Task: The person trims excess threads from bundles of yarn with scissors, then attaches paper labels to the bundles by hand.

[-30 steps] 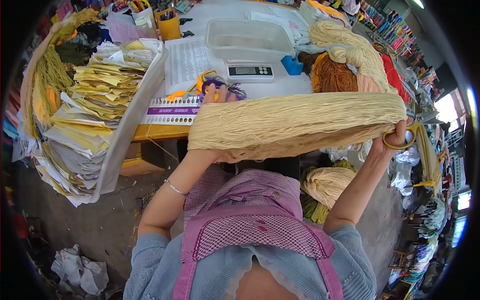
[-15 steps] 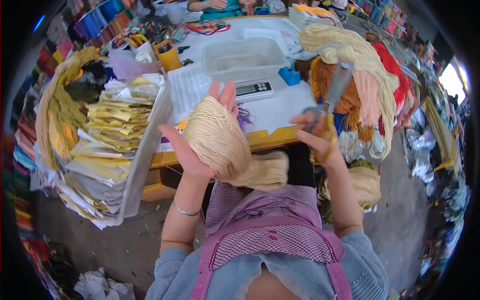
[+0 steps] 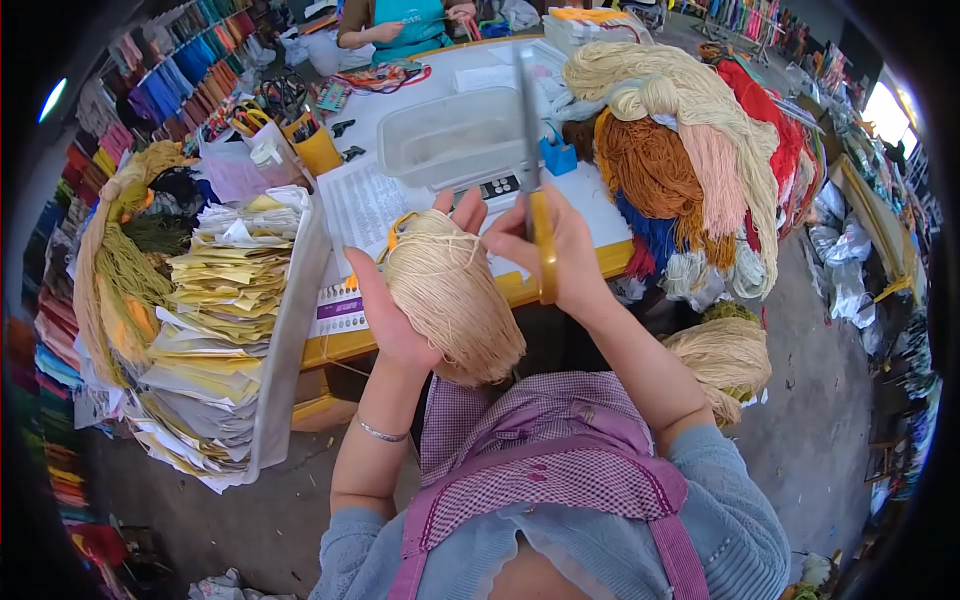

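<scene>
A cream skein of yarn (image 3: 455,305) lies across the palm of my left hand (image 3: 392,325), its strands hanging down to the right over the apron. My left thumb is stretched out along its left side, and the fingertips show above it. In my right hand (image 3: 560,245) is a pair of scissors (image 3: 541,235), their blades pointing up and the yellow handle against the palm. The thumb and finger of that hand are right at the skein's upper right edge, where a few strands cross its top.
On the table stand a clear plastic tub (image 3: 445,130), a digital scale (image 3: 495,188) and a blue tape dispenser (image 3: 560,152). A bin of paper envelopes (image 3: 285,350) flanks me on the left. Coloured yarn hanks (image 3: 655,165) pile up at right. Across the table sits a person (image 3: 405,28).
My right hand has come left to the skein, and the scissors have swung more upright. The skein's swinging end now hangs down closer to my left hand.
</scene>
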### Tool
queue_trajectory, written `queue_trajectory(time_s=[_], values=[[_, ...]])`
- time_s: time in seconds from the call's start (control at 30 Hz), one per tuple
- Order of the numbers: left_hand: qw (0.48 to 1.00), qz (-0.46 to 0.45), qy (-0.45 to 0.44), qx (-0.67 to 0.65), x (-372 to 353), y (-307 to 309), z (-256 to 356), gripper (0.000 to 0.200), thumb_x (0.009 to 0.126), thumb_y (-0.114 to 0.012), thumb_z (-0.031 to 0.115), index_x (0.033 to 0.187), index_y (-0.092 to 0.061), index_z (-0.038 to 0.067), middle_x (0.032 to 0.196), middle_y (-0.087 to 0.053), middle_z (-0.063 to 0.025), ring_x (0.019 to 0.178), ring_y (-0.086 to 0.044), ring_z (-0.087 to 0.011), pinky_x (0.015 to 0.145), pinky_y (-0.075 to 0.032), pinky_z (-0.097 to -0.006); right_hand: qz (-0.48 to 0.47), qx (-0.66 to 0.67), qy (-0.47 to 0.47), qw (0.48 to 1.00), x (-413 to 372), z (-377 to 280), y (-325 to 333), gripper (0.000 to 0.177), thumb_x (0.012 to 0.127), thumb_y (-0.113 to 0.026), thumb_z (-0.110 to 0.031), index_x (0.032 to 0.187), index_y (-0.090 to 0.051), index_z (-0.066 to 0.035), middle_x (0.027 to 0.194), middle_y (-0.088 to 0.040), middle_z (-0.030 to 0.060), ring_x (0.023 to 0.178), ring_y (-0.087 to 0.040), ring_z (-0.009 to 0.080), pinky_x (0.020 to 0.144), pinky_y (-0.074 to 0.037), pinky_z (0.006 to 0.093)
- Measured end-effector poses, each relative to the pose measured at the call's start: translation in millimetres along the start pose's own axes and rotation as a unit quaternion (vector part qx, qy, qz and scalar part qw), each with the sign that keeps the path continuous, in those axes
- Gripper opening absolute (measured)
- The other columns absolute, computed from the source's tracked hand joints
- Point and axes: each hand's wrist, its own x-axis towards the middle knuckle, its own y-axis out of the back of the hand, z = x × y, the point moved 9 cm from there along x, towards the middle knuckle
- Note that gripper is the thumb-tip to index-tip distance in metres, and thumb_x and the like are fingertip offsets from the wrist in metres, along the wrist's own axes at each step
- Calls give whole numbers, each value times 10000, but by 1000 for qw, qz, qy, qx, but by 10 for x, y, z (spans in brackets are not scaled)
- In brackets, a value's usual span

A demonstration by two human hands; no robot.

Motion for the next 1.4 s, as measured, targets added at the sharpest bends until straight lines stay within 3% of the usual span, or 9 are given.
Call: queue_trajectory(time_s=[0.17,0.4,0.5,0.63,0.73,0.83,1.07,1.27,1.4], values=[[999,26,-25,-10,25,110,98,1045,851,-204,797,1491,-158,-27,1541,-213,-222,1429,-222,-325,1164,-192,-419,27,35,-4,999,5,-38,252,264,805,-718,-36,930,-486,-43,834,-630,60,747,-599,125,670,-445,248],[999,28,-39,2,49,197,140,1012,874,-232,768,1489,-155,-31,1527,-247,-225,1426,-238,-300,1159,-204,-399,55,299,-70,950,25,84,409,254,836,-681,-35,919,-449,-96,862,-583,55,767,-613,133,581,-409,214],[999,25,-46,12,50,163,152,1008,877,-236,764,1488,-154,-33,1524,-245,-235,1423,-243,-307,1167,-185,-397,58,207,-71,974,7,120,456,213,847,-675,-59,896,-470,-93,843,-599,55,770,-611,123,582,-410,214],[999,9,-40,-5,69,61,100,1026,867,-257,771,1489,-132,-36,1525,-228,-249,1427,-232,-318,1169,-188,-399,-2,-75,-42,996,-35,166,249,240,850,-712,-157,891,-506,-40,890,-669,94,762,-615,119,645,-442,236],[999,-2,-37,-11,80,4,98,1046,856,-267,781,1488,-124,-40,1526,-216,-256,1427,-225,-334,1167,-197,-406,-42,12,-91,995,-113,449,25,294,858,-722,-182,944,-483,-33,898,-652,78,807,-597,119,725,-466,251],[999,-9,-36,-6,76,-13,128,1050,854,-271,782,1486,-125,-44,1524,-213,-263,1422,-229,-352,1162,-215,-415,-55,-37,-102,993,-127,508,-80,298,840,-738,-163,932,-482,-41,884,-638,63,804,-585,119,737,-463,255],[999,3,-52,0,53,46,238,1031,865,-261,770,1483,-136,-46,1518,-218,-270,1414,-243,-368,1160,-220,-429,-48,53,-71,995,-122,327,-45,303,806,-758,-133,919,-492,-39,871,-631,55,793,-566,112,764,-455,262],[998,-2,-69,7,53,39,294,1002,882,-249,749,1484,-140,-45,1526,-212,-260,1421,-235,-356,1167,-192,-425,-20,57,-93,994,-160,297,180,291,793,-750,-99,911,-489,-50,873,-642,68,751,-559,106,692,-449,255],[996,14,-86,18,37,155,394,980,894,-232,735,1484,-147,-44,1523,-227,-254,1425,-237,-336,1169,-184,-414,19,159,-74,984,-198,153,431,253,780,-727,-110,886,-504,-58,840,-643,83,707,-565,117,620,-432,235]])
